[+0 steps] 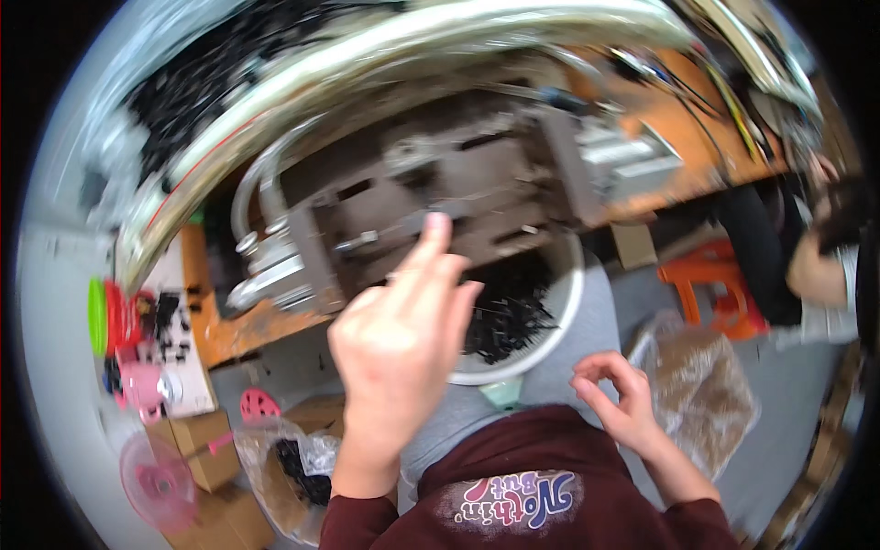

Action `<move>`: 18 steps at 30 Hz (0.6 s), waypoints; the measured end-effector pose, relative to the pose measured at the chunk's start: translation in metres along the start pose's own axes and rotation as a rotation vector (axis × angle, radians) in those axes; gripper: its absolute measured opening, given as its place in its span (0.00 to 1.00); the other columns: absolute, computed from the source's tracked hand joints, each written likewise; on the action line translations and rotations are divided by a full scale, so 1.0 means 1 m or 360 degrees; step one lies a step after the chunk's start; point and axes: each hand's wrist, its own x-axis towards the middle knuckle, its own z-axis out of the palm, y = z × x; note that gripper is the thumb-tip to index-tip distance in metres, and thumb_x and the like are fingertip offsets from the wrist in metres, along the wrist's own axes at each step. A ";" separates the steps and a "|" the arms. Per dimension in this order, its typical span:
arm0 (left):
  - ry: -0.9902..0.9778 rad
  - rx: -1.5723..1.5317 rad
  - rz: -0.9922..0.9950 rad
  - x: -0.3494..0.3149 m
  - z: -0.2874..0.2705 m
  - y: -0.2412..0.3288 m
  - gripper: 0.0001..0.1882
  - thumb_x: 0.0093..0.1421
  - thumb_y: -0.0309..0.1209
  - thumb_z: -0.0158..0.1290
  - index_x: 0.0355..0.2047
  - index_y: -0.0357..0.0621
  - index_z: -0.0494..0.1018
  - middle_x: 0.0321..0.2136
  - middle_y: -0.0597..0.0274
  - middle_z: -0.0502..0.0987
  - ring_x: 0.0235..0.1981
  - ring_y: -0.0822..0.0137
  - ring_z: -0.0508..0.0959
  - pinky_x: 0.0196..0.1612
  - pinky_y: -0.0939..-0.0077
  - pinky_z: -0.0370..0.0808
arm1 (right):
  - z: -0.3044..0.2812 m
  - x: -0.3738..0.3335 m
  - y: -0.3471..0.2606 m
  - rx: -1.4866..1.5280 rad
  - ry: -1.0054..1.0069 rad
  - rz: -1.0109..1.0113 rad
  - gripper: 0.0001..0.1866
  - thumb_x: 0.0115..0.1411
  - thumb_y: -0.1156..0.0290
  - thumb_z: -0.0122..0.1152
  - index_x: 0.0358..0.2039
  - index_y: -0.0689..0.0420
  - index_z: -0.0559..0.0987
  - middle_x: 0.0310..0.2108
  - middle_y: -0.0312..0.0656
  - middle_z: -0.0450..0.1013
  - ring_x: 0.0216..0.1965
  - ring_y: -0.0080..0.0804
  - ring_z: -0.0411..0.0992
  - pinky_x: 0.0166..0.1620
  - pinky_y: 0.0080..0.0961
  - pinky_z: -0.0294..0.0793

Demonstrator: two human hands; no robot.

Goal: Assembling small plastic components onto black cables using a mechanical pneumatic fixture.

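Note:
My left hand (399,325) reaches over a dark metal fixture (495,192) on the bench, its index finger stretched out towards the middle of the fixture. A small dark piece (422,220) lies by that fingertip; motion blur hides whether they touch. The thumb stands away from the fingers and I see nothing in this hand. My right hand (619,399) hovers above my lap on the right, fingers loosely bent with a gap to the thumb, and nothing shows in it. Below the fixture, a white tub (576,289) on my lap holds many thin black parts (509,316).
Metal cylinders (284,275) with clear hoses flank the fixture. Tools and cables (669,78) lie at the bench's right. Plastic-lined boxes (701,394) stand on the floor on both sides. A person (816,266) sits near an orange stool (710,284) at the right.

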 end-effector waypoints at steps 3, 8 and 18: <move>0.0137 -0.0074 0.0093 -0.002 0.007 -0.002 0.11 0.49 0.26 0.65 0.33 0.39 0.78 0.46 0.54 0.80 0.25 0.65 0.81 0.29 0.76 0.77 | -0.008 -0.033 0.039 0.0251 0.0378 0.0255 0.14 0.59 0.77 0.61 0.45 0.60 0.73 0.29 0.35 0.73 0.28 0.20 0.71 0.33 0.19 0.71; -0.0048 -0.0472 -0.0187 -0.024 -0.007 0.012 0.10 0.52 0.18 0.62 0.37 0.32 0.79 0.47 0.51 0.79 0.25 0.76 0.79 0.28 0.86 0.76 | -0.032 -0.090 0.094 -0.0075 0.0709 0.0410 0.13 0.59 0.76 0.60 0.45 0.56 0.72 0.27 0.34 0.71 0.24 0.18 0.68 0.28 0.19 0.68; -0.0558 -0.1370 -0.1236 -0.104 0.062 -0.041 0.30 0.61 0.30 0.57 0.62 0.40 0.61 0.52 0.46 0.75 0.40 0.71 0.80 0.37 0.78 0.77 | -0.028 -0.208 0.169 -0.0180 0.0812 0.0696 0.10 0.57 0.68 0.64 0.29 0.56 0.71 0.18 0.33 0.67 0.21 0.24 0.66 0.27 0.26 0.67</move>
